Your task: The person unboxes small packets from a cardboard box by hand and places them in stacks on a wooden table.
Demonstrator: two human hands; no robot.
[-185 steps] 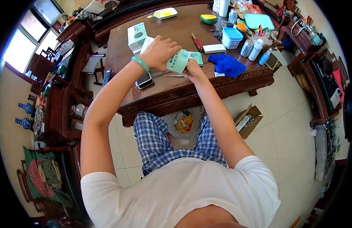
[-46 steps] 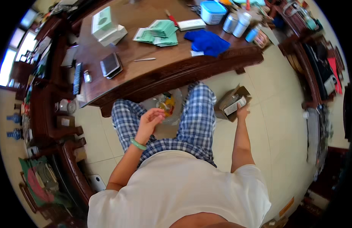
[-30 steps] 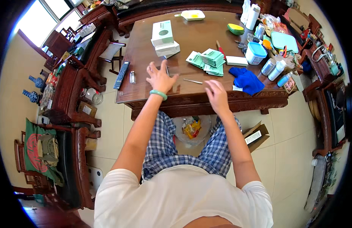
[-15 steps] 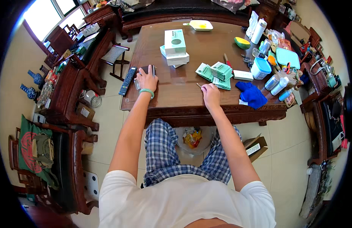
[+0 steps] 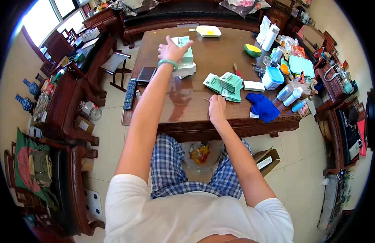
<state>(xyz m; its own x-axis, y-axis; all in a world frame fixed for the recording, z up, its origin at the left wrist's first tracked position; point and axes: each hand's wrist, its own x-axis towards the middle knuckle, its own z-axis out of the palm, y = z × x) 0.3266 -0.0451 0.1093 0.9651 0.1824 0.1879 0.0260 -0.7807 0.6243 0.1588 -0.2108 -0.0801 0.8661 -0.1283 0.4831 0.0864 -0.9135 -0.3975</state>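
We see the packets point(image 5: 232, 82) already piled on the desk point(image 5: 224, 56), the boxes point(image 5: 188, 59) left of them ungrasped beneath our spread left hand point(image 5: 173, 51), contact unclear, while our right hand point(image 5: 217, 109) pinches a thin stick point(image 5: 206, 99) just on the packets' near side.

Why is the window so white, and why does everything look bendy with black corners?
In the head view, the window is washed out by glare; also in the head view, the fisheye lens bends straight edges near the rim, leaving the corners black; there too, the glossy table shows a blurry, reddish reflection beside the left forearm.
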